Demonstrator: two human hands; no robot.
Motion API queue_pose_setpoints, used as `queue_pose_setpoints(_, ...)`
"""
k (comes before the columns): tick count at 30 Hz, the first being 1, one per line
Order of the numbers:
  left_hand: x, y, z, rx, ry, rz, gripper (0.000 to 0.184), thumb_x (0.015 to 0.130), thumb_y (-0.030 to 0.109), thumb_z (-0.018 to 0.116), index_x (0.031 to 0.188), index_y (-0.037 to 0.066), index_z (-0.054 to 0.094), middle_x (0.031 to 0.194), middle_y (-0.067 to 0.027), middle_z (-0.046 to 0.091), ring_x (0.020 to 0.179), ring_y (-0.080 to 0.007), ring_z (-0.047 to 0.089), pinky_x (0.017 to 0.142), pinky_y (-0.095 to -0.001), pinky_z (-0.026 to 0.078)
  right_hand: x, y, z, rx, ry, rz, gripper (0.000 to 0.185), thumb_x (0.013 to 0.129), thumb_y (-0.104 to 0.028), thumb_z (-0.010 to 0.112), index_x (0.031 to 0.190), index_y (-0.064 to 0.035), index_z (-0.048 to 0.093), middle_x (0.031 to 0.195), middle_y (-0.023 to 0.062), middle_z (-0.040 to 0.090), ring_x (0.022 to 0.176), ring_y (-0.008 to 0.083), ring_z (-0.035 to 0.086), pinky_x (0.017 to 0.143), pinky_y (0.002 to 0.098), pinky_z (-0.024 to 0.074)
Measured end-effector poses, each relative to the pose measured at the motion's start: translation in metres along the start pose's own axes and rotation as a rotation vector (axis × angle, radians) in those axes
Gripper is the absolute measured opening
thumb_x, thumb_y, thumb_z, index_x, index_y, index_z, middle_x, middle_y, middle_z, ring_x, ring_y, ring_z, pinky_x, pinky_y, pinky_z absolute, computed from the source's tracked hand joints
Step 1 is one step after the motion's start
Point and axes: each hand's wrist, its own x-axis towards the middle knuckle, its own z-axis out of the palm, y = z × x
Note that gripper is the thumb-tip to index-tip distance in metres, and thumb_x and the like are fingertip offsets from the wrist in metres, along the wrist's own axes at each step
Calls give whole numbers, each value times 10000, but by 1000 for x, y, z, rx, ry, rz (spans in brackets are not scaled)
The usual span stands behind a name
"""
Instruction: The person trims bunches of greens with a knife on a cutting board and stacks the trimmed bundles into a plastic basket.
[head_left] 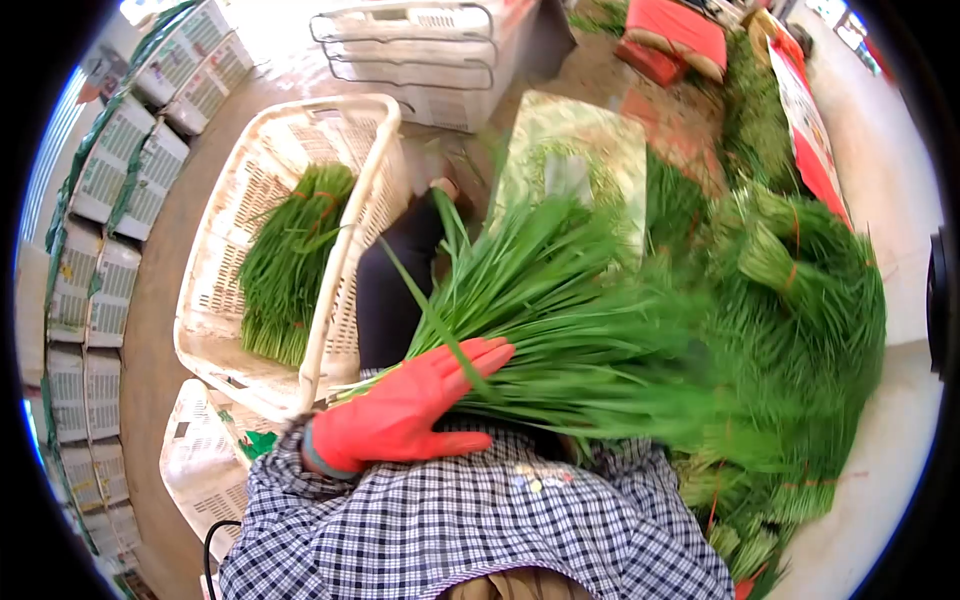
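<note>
A loose bunch of garlic chives (pixel 560 310), with long flat green leaves, lies across my lap and fans out to the right, its leaf tips smeared by motion. My left hand (pixel 400 400), in a red rubber glove, rests flat against the near left part of the bunch with fingers stretched and thumb apart. My right hand is hidden beneath the leaves; only its checked sleeve (pixel 628 455) shows. A board (pixel 520 130) strewn with leaf scraps stands ahead of my knees.
On my left is a white plastic basket (pixel 345 235) holding a tied bundle of chives (pixel 300 265). A large heap of tied bundles (pixel 800 330) lies to the right along the white wall (pixel 900 200). White crates (pixel 440 90) stand ahead, with more stacked at far left.
</note>
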Motion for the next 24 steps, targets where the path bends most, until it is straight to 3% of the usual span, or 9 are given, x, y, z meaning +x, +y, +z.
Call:
queue_pose_setpoints(2, -11, -5, -26, -152, -118, -36, 601, 831, 210, 744, 1350, 3, 524, 1251, -192, 633, 1139, -321, 624, 994, -391, 475, -5, -14, 7, -82, 21, -66, 652, 1010, -526, 357, 1417, -22, 428, 1362, 227, 524, 1250, 333, 521, 1041, 419, 422)
queue_pose_setpoints(6, -37, -66, -72, -58, 18, -503, 641, 844, 276, 751, 1364, -16, 517, 1130, -204, 687, 1103, -293, 649, 988, -388, 485, -11, -40, 19, -168, 34, -166, 663, 1008, -539, 340, 1422, -29, 428, 1377, 220, 514, 1262, 334, 508, 1053, 431, 407)
queue_pose_setpoints(7, -39, -85, -75, -90, -88, -603, 743, 852, 311, 750, 1435, -15, 424, 1201, -220, 654, 1114, -295, 643, 984, -399, 490, -11, -45, 22, -185, 36, -184, 666, 1007, -543, 336, 1424, -31, 427, 1381, 219, 512, 1265, 334, 505, 1056, 434, 403)
queue_pose_setpoints(9, -46, -131, -47, -349, -126, -467, 846, 869, 336, 731, 1505, -3, 287, 1322, -171, 583, 1199, -248, 578, 1035, -367, 443, -10, -58, 26, -220, 45, -214, 671, 1006, -550, 327, 1426, -35, 427, 1388, 216, 507, 1271, 335, 499, 1063, 440, 395)
queue_pose_setpoints(11, -45, -136, -18, -626, 12, -412, 799, 890, 334, 690, 1500, 2, 296, 1341, -120, 565, 1224, -203, 543, 1051, -333, 416, -9, -70, 30, -246, 53, -239, 677, 1005, -556, 319, 1428, -39, 427, 1396, 213, 501, 1277, 335, 492, 1069, 446, 388)
queue_pose_setpoints(14, -46, -130, -19, -908, 196, -592, 580, 869, 227, 623, 1375, -4, 464, 1253, -80, 613, 1113, -171, 594, 991, -303, 458, -1, -93, 31, -273, 75, -276, 686, 1004, -566, 306, 1432, -44, 426, 1407, 208, 494, 1286, 336, 483, 1078, 456, 376)
queue_pose_setpoints(20, -50, -108, -54, -846, 443, -577, 617, 824, 246, 678, 1357, -3, 490, 1220, -95, 636, 1065, -190, 622, 935, -320, 501, 15, -180, 21, -126, 87, -502, 704, 1001, -586, 281, 1439, -56, 425, 1429, 198, 479, 1304, 338, 464, 1096, 474, 353)
queue_pose_setpoints(23, -44, -111, -60, -732, 481, -604, 583, 822, 192, 773, 1309, -20, 532, 1191, -98, 651, 1046, -182, 631, 936, -328, 505, -6, -200, 47, -121, 139, -908, 703, 997, -595, 293, 1404, -47, 464, 1403, 193, 508, 1284, 320, 491, 1093, 454, 370)
queue_pose_setpoints(24, -40, -116, -57, -733, 476, -606, 583, 822, 192, 773, 1309, -20, 532, 1191, -98, 651, 1046, -182, 631, 936, -328, 505, -9, -208, 38, -208, -44, -1024, 591, 1014, -512, 409, 1314, -22, 545, 1267, 196, 598, 1130, 293, 592, 1008, 411, 456)
